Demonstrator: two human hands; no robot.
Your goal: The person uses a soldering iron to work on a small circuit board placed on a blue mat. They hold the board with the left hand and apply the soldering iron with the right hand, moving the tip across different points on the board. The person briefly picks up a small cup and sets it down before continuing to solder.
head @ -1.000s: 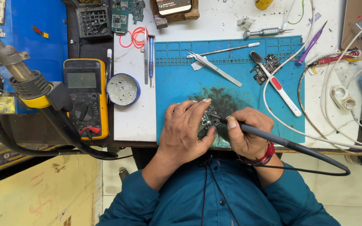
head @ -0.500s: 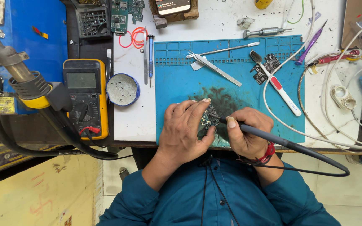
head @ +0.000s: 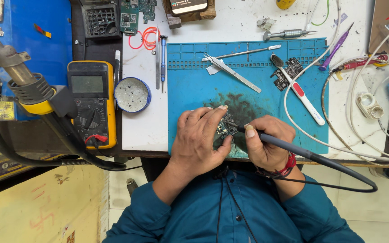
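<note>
A small dark circuit board (head: pixel 225 128) lies at the near edge of the blue work mat (head: pixel 190 90). My left hand (head: pixel 200 139) rests on it, fingers pinning its left side. My right hand (head: pixel 266 141) grips a grey soldering iron (head: pixel 289 147) like a pen, its tip touching the board between the two hands. The iron's black cable (head: pixel 361 177) loops off to the right over the table edge. Most of the board is hidden under my fingers.
A yellow multimeter (head: pixel 91 101) and a hot-air gun (head: pixel 28 85) sit at left, a round tin (head: pixel 132 94) beside them. Tweezers (head: pixel 232 72), a toothbrush (head: pixel 300 92), another small board (head: pixel 288 72) and screwdrivers lie on the mat's far half. White cables (head: pixel 338 135) curl at right.
</note>
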